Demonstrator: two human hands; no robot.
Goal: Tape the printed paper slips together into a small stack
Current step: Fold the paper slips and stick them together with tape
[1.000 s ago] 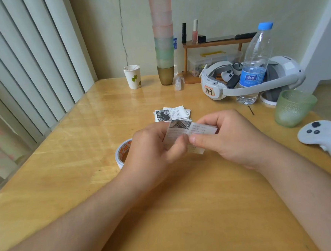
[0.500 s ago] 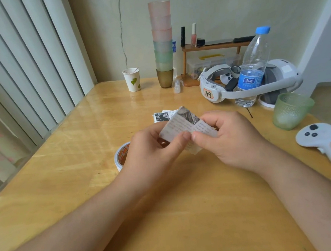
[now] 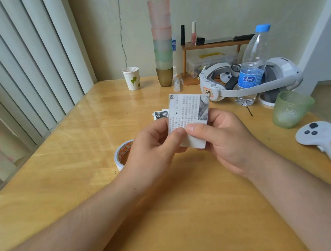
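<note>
On the wooden table (image 3: pixel 69 172), a tape roll (image 3: pixel 121 154) lies partly hidden by the left hand (image 3: pixel 152 148). That hand and the right hand (image 3: pixel 227 138) both pinch 1 upright printed paper slip (image 3: pixel 188 111) between thumbs and fingers. Just beyond, more slips (image 3: pixel 160 114) lie flat.

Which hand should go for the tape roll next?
Left, probably. The tape roll lies just beside and behind the left hand, partly hidden by it. The right hand is farther off and could keep pinching the held slips.

Soft, even daylight; pale glare on the glossy table (image 3: pixel 104 114); faint shadows beneath the forearms; wide-angle bending at the edges.
</note>
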